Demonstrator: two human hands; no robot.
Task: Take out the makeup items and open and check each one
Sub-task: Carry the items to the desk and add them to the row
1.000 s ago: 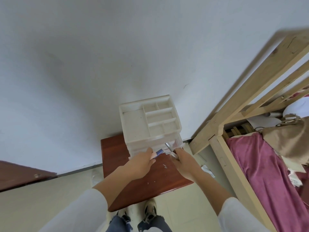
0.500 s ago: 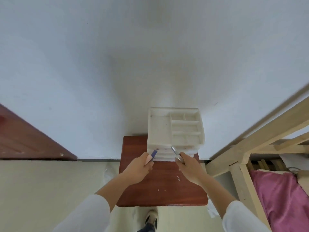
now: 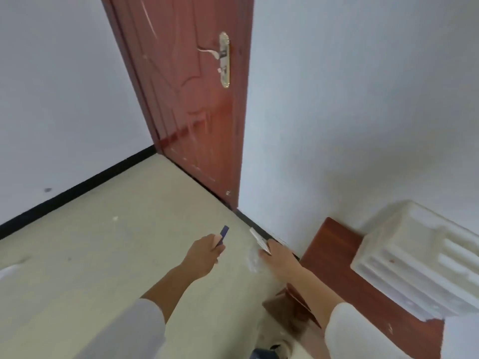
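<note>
Mostly blurred, your view cuts the white organizer (image 3: pixel 414 260) at the right edge, so its drawers are hard to make out, and your right forearm (image 3: pixel 311 286) covers part of the small table (image 3: pixel 334 250) under it. Your left hand (image 3: pixel 204 257) has its fingers curled tight around a blue stick (image 3: pixel 224 233), and your right hand (image 3: pixel 278 256) pinches a silver piece (image 3: pixel 258 239); both items are held over the floor (image 3: pixel 103 255), near each other but apart, left of the table.

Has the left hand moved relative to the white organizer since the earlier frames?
Yes. The left hand has swung left, off the table, away from the white organizer, over the floor.
</note>
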